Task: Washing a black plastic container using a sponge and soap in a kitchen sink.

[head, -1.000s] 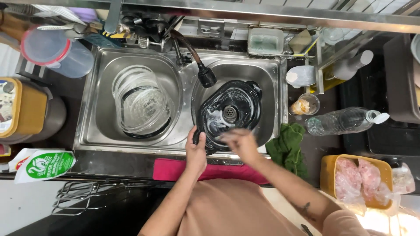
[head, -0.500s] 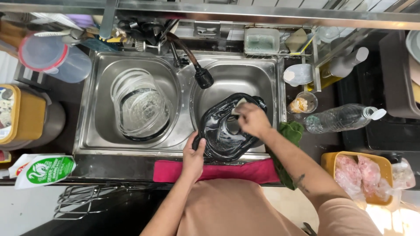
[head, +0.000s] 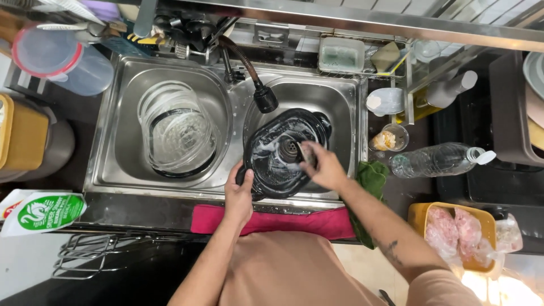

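A black pot lid (head: 283, 154) with soap suds on it is held over the right sink basin (head: 334, 99). My left hand (head: 238, 192) grips the lid's near-left edge. My right hand (head: 321, 165) presses a small scrub pad (head: 306, 153) against the lid's inside, just right of its round centre. The black faucet head (head: 265, 100) hangs just above the lid's far edge.
The left basin (head: 122, 141) holds stacked clear glass dishes. A pink cloth (head: 272, 221) lies along the sink's front edge, a green rag (head: 371, 175) at its right. A plastic bottle (head: 436, 160) and a yellow tub of raw meat (head: 453, 232) sit on the right counter.
My right hand has shifted over the lid, from its near edge, up to the far right, then back toward the centre. The left hand keeps its grip.
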